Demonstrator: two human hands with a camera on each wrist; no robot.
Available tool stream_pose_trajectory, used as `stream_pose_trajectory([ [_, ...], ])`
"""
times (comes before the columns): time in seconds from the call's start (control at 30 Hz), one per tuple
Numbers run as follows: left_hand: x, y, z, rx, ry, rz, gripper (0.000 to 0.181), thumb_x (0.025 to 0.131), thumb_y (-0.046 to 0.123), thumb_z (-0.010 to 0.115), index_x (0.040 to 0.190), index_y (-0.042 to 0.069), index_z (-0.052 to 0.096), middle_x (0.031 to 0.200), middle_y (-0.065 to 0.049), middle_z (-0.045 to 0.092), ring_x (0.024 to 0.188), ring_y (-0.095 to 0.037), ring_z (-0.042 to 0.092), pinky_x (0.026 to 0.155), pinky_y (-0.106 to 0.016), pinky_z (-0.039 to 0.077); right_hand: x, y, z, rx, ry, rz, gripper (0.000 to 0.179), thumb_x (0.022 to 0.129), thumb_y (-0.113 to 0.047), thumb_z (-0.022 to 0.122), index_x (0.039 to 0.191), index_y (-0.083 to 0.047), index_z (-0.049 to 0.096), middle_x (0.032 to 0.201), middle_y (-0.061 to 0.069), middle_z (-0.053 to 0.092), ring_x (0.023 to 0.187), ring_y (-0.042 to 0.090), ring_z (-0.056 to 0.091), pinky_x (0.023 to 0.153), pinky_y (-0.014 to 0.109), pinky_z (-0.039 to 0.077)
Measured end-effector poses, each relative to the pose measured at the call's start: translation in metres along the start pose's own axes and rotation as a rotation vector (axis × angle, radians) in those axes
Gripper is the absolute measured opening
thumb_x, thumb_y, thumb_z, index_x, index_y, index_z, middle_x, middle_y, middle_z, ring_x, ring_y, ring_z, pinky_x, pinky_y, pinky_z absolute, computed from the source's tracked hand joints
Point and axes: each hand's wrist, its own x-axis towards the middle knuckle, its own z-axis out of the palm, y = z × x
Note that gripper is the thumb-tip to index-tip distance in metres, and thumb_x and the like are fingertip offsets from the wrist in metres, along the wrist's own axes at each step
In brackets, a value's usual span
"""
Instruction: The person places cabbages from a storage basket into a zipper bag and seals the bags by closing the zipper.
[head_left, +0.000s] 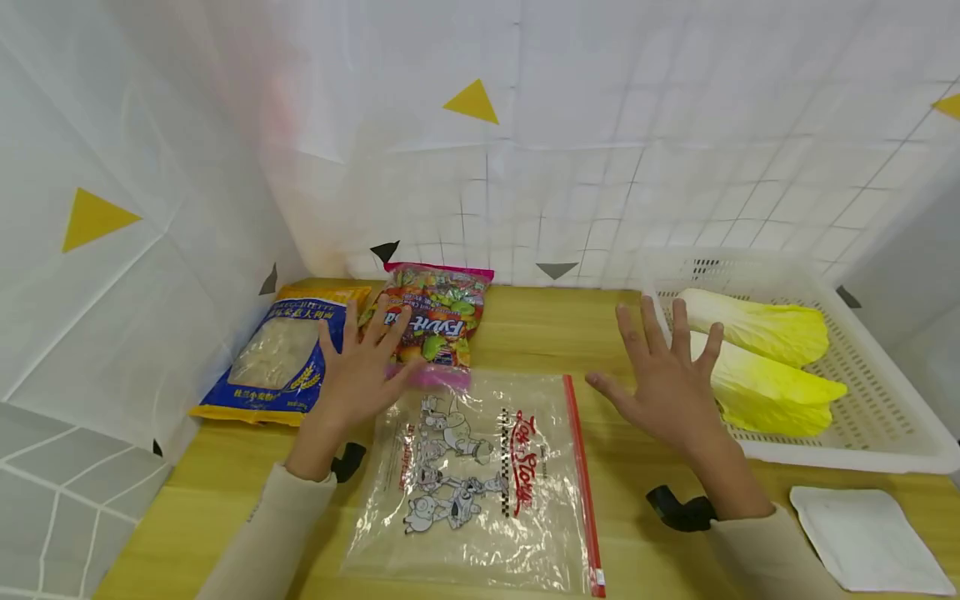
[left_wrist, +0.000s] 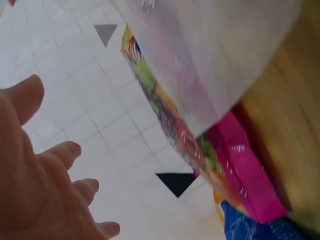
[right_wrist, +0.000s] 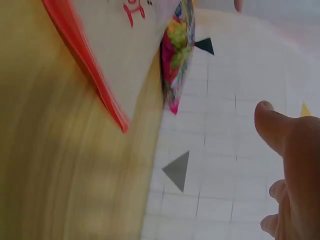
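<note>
A clear Toy Story zip bag (head_left: 480,467) lies flat on the wooden surface (head_left: 555,333), between the forearms; a white square pad (head_left: 870,542) lies to the right. Left hand (head_left: 360,379) and right hand (head_left: 667,392) each have the grip spread wide, in the air. Beyond, the left hand partly screens a blue pasta bag (head_left: 273,358) and a fruit candy bag (head_left: 438,312), whose pink edge runs under the zip bag; at right, a white basket (head_left: 885,392) holds yellow cabbage leaves (head_left: 780,392).

zip bag (head_left: 480,467) on table (head_left: 555,333) | candy bag (head_left: 450,321) behind | cabbages (head_left: 780,392) in basket (head_left: 862,458), right
</note>
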Motion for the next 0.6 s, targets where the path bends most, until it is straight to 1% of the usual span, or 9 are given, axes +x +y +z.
stream_pose_trajectory([
  [0.17,-0.002,0.01,0.011,-0.026,-0.053,0.06,0.08,0.098,0.067,0.047,0.164,0.034,0.016,0.174,-0.003,-0.003,0.156,-0.042,-0.021,0.115,-0.074,-0.017,-0.003,-0.013,0.01,0.011,0.016,-0.052,0.095,0.093,-0.066,0.058,0.165,-0.023,0.013,0.172,0.016,0.007,0.157,0.042,-0.016,0.113,0.077,-0.016],
  [0.3,-0.004,0.017,0.02,-0.044,-0.088,0.116,0.078,0.098,0.067,0.047,0.163,0.035,0.02,0.174,-0.002,-0.001,0.157,-0.044,-0.014,0.116,-0.073,-0.016,-0.005,-0.023,0.021,0.025,0.018,-0.086,0.094,0.092,-0.064,0.061,0.165,-0.023,0.017,0.171,0.017,0.014,0.158,0.044,-0.009,0.115,0.077,-0.012],
  [0.37,-0.005,0.021,0.024,-0.056,-0.104,0.143,0.077,0.098,0.066,0.048,0.163,0.035,0.021,0.174,-0.002,0.001,0.158,-0.045,-0.01,0.117,-0.073,-0.014,-0.006,-0.029,0.026,0.031,-0.003,-0.098,0.094,0.092,-0.064,0.062,0.165,-0.023,0.018,0.171,0.017,0.015,0.158,0.045,-0.008,0.115,0.077,-0.01],
  [0.43,-0.006,0.025,0.027,-0.081,-0.113,0.18,0.075,0.098,0.063,0.052,0.162,0.033,0.027,0.174,-0.003,0.006,0.158,-0.046,-0.006,0.118,-0.074,-0.01,-0.008,-0.033,0.031,0.033,-0.032,-0.107,0.094,0.091,-0.065,0.062,0.164,-0.021,0.02,0.17,0.017,0.016,0.157,0.046,-0.005,0.115,0.079,-0.007],
  [0.6,-0.008,0.037,0.031,-0.19,-0.16,0.26,0.07,0.096,0.055,0.063,0.157,0.031,0.039,0.173,-0.005,0.014,0.159,-0.042,-0.003,0.121,-0.071,-0.004,-0.009,-0.037,0.043,0.04,-0.13,-0.108,0.093,0.091,-0.065,0.062,0.164,-0.022,0.023,0.17,0.016,0.018,0.157,0.049,0.0,0.115,0.08,-0.003],
])
